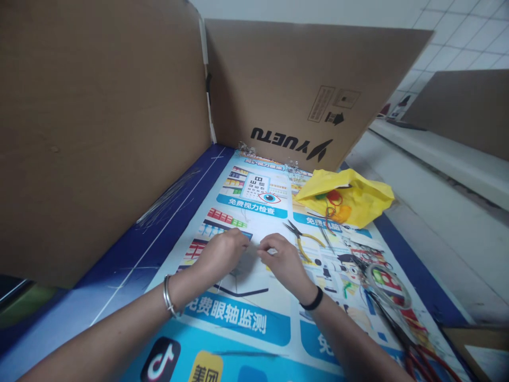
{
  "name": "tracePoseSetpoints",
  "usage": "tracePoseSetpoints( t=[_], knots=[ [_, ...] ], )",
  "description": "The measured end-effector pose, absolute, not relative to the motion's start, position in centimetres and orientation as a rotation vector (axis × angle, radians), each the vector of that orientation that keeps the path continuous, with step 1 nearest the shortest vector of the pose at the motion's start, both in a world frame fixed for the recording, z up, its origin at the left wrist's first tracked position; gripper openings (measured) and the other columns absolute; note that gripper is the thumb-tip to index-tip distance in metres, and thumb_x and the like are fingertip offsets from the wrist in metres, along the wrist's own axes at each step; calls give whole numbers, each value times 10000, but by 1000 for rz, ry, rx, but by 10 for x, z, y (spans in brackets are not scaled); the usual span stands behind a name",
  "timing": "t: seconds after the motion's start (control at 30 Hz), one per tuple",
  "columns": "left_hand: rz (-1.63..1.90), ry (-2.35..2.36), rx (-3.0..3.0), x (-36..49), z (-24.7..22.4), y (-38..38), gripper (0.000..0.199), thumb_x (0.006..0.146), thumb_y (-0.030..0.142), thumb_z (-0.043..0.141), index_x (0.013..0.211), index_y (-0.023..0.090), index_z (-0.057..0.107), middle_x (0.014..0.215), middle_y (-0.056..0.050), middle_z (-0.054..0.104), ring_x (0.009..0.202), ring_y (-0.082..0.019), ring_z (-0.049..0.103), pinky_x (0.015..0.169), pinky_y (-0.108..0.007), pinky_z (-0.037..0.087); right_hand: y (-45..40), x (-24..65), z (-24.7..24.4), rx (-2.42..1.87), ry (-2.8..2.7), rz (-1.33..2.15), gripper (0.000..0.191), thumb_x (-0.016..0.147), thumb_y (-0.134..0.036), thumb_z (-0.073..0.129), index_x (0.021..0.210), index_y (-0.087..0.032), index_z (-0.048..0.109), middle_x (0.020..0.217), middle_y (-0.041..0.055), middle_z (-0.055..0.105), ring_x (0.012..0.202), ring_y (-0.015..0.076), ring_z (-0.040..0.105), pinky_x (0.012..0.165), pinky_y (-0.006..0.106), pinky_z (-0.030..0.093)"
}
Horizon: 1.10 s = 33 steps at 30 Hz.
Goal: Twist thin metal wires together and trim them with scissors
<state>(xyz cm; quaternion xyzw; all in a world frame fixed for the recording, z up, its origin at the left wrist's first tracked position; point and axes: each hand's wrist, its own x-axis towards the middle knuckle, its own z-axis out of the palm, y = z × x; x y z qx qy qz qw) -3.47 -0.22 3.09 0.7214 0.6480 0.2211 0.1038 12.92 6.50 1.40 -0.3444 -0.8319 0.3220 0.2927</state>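
My left hand (pixel 226 248) is closed above the printed sheet, its fingertips pressed together. Facing it a short way to the right, my right hand (pixel 284 260) pinches thumb against forefinger. Whatever lies between the fingertips is too thin to make out. Just beyond my right hand lie yellow-handled pliers (pixel 304 239) with their handles spread. A pair of tweezers (pixel 326 239) rests beside them. On the near part of the sheet, a few thin dark wires (pixel 246 353) lie crosswise.
Loose straight wires (pixel 169 197) lie along the left cardboard wall (pixel 99 132). The back cardboard panel (pixel 286 69) stands behind small wire pieces (pixel 294 168). On the right are a yellow bag (pixel 369 196) with coloured cord, a coil (pixel 387 286) and red-handled tools (pixel 413 350).
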Motion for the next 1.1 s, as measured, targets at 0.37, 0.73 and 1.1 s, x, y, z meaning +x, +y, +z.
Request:
tracePoseSetpoints(
  t=[0.37, 0.73, 1.1],
  knots=[
    [1054, 1550, 1333, -34, 24, 6, 53, 692, 201, 551, 680, 153, 571, 569, 36, 540, 527, -90, 481, 517, -204, 364, 57, 123, 7, -925, -1672, 1390, 144, 697, -297, 617, 682, -161, 571, 902, 50, 535, 710, 148, 553, 554, 254, 483],
    [1091, 1406, 1172, -30, 25, 5, 104, 666, 227, 586, 663, 142, 526, 535, 45, 515, 491, -74, 462, 492, -199, 348, 57, 125, 6, -969, -1749, 1276, 167, 727, -327, 586, 699, -163, 562, 934, 64, 546, 737, 148, 553, 636, 271, 485],
    [768, 1788, 1849, -57, 45, 8, 105, 711, 164, 505, 702, 169, 609, 693, 2, 614, 668, -124, 542, 612, -226, 392, 60, 138, 45, -888, -2526, 938, 90, 779, -213, 534, 793, -180, 617, 800, 16, 614, 734, 127, 555, 651, 228, 400]
  ],
)
